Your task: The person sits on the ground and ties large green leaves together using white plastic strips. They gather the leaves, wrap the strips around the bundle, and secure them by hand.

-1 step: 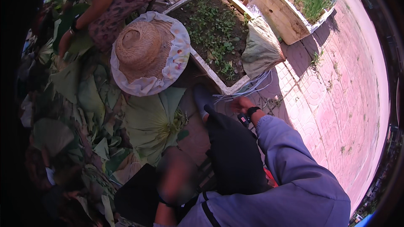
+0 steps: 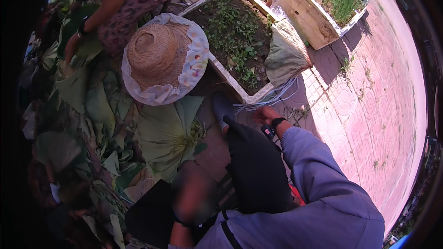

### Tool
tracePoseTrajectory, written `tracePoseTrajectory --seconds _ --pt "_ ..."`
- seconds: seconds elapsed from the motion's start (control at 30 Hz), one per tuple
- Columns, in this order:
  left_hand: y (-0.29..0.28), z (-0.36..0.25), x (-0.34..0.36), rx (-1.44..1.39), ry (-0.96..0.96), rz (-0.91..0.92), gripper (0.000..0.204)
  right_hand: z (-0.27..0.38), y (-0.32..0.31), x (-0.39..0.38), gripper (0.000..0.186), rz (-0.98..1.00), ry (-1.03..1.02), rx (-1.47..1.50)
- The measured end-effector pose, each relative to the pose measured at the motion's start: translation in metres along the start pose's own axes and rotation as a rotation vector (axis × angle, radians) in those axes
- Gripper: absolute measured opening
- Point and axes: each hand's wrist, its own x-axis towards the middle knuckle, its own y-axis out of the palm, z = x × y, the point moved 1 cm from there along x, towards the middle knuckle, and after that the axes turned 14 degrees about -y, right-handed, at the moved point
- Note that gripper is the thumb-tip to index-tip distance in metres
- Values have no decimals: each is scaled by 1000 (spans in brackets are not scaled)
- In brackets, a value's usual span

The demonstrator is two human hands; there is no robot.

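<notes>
- Strips (image 2: 282,94), white, just beside my right hand (image 2: 265,115); openness, hold: can't tell.
- Black wrist device (image 2: 267,132) below it; display too small to read.
- Left hand (image 2: 195,189) blurred, near green leaf (image 2: 159,140); openness, hold: can't tell.

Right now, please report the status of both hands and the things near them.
Right hand near white strips, contact unclear. Left hand blurred, grip unreadable. Large green leaf ahead of left hand. Planter box just beyond strips.
</notes>
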Motion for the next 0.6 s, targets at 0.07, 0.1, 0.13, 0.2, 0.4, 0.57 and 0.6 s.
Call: tracePoseTrajectory --seconds 0.07,0.1,0.13,0.2,0.4,0.57,0.6 --pt "-1 -1 -1 -6 11 4 33 -1 -13 2 22 28 19 -59" --pt "-1 -2 -2 -9 11 9 34 -2 -18 3 20 42 30 -89" --pt "-2 -3 -1 -8 11 10 34 -2 -18 0 20 49 23 -108" --pt "-1 -1 -2 -5 -32 9 35 -3 -18 -7 20 65 13 -146" --pt "-1 4 9 24 -40 78 35 -29 -111 29 15 -279 -171 -127" --pt "4 3 5 48 -100 76 34 10 -68 -3 25 -251 -296 -130" --pt "4 2 6 39 -103 89 34 17 -67 -4 28 -245 -310 -124"
